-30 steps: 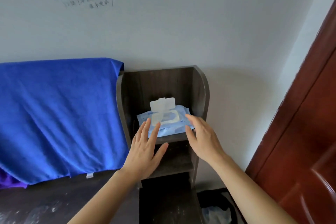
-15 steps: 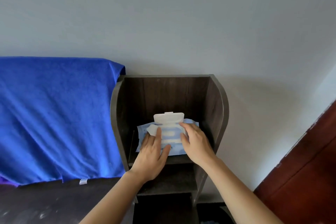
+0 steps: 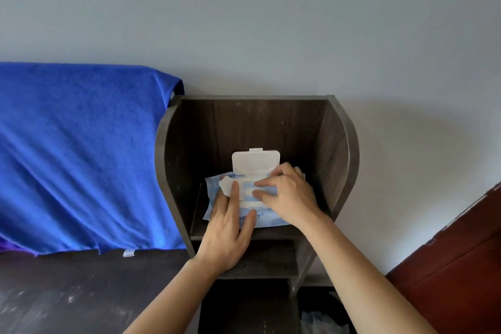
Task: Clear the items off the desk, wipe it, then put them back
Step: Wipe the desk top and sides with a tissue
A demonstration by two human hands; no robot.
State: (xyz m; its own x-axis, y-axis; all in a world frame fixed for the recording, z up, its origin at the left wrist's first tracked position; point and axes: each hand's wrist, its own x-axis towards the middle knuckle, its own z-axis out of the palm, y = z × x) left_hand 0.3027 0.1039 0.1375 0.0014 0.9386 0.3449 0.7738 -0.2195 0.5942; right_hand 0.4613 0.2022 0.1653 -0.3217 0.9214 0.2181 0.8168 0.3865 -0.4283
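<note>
both on wipes pack [image 3: 271, 221], left hand [image 3: 227, 230] flat, right hand [image 3: 290, 195] at opening

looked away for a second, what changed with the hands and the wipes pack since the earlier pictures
Both hands moved forward onto the wipes pack. The left hand now presses flat on its left part; the right hand reaches over the opening, and whether it pinches a wipe cannot be told. The pack stayed on the shelf with its lid up; the blue towel is unchanged.
</note>
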